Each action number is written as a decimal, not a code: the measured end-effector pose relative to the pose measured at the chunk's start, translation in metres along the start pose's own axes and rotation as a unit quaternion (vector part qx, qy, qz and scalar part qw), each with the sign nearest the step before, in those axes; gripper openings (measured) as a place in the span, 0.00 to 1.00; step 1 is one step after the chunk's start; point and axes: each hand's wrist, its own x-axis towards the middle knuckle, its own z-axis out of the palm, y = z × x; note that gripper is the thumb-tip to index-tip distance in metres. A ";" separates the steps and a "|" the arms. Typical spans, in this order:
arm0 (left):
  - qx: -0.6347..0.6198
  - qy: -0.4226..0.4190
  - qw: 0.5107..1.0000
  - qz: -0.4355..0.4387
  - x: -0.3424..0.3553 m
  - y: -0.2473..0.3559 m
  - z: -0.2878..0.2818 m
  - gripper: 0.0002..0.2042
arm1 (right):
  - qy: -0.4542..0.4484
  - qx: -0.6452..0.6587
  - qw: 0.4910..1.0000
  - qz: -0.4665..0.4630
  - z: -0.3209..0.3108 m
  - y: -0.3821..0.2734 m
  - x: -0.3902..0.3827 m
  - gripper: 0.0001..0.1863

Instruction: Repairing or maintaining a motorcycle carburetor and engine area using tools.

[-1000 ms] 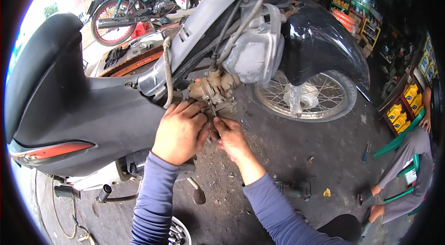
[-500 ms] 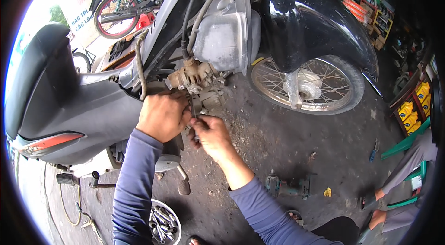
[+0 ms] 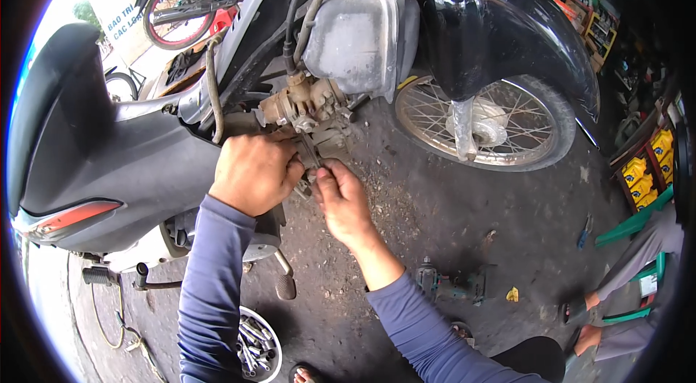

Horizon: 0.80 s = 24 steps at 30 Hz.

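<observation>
A motorbike stands across the view, and its dirty, tan-brown carburetor hangs exposed below the grey plastic cover. Just under the carburetor, my right hand pinches a slim metal tool between thumb and fingers. The tool's far end points up to the carburetor's underside; its exact kind does not show. My left hand is beside it on the left, back of the hand up and fingers curled in by the engine. What those fingers grip is hidden.
A white bowl of sockets stands on the floor near my left forearm. A teal power tool lies to the right. The spoked front wheel is ahead right. Another person's legs and green chairs are at the right edge.
My right hand has moved slightly up and turned, and more of the metal tool shows. The left hand stays close to the engine. The whole view has shifted a little.
</observation>
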 end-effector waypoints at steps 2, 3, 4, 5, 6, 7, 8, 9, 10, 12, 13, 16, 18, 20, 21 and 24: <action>0.004 -0.016 1.000 0.001 0.001 -0.002 -0.002 0.09 | -0.027 -0.108 0.994 -0.014 0.018 -0.001 -0.006 0.08; 0.012 -0.025 1.000 0.002 0.002 -0.003 -0.002 0.11 | -0.080 -0.097 0.992 -0.014 0.021 -0.007 -0.007 0.08; 0.004 -0.020 1.000 0.008 0.002 -0.004 -0.003 0.11 | -0.105 -0.115 0.987 0.032 0.027 -0.013 -0.007 0.08; 0.007 -0.023 1.000 0.004 0.002 -0.004 -0.002 0.11 | -0.106 -0.136 0.982 0.073 0.025 -0.022 -0.006 0.08; 0.008 -0.014 1.000 0.005 0.002 -0.004 -0.002 0.11 | -0.103 -0.051 0.984 0.136 0.022 -0.031 -0.005 0.09; 0.008 -0.005 1.000 0.007 0.002 -0.004 0.000 0.11 | -0.129 0.058 0.974 0.177 0.018 -0.039 -0.005 0.09; 0.015 0.008 1.000 0.005 0.003 -0.003 0.002 0.09 | -0.129 0.010 0.973 0.191 0.006 -0.046 -0.001 0.10; 0.009 -0.008 1.000 0.009 0.002 -0.001 0.004 0.09 | -0.070 -0.044 0.985 0.152 -0.005 -0.050 0.001 0.10; 0.026 0.063 0.998 -0.004 0.003 0.001 0.007 0.09 | 0.001 -0.048 0.988 0.148 -0.023 -0.054 0.011 0.09; 0.081 0.131 0.988 -0.027 0.003 0.005 0.012 0.07 | -0.021 0.039 0.986 0.158 -0.050 -0.052 0.032 0.10; 0.082 0.128 0.988 -0.030 0.004 0.006 0.013 0.07 | -0.090 0.077 0.985 0.128 -0.060 -0.046 0.037 0.10; 0.159 -0.037 0.979 -0.120 0.010 0.007 0.012 0.08 | -0.188 0.129 0.967 0.116 -0.079 -0.020 0.045 0.11; 0.163 -0.057 0.979 -0.111 0.015 0.006 0.007 0.08 | -0.224 0.208 0.944 0.124 -0.084 -0.007 0.048 0.11; 0.145 -0.145 0.970 -0.130 0.020 0.005 0.003 0.09 | -0.201 0.228 0.939 0.159 -0.082 -0.002 0.048 0.11; 0.151 -0.149 0.968 -0.134 0.022 0.005 0.000 0.09 | -0.207 0.265 0.926 0.175 -0.078 -0.003 0.047 0.10; 0.105 -0.221 0.959 -0.146 0.026 0.003 -0.008 0.11 | -0.172 0.323 0.910 0.196 -0.067 -0.017 0.042 0.09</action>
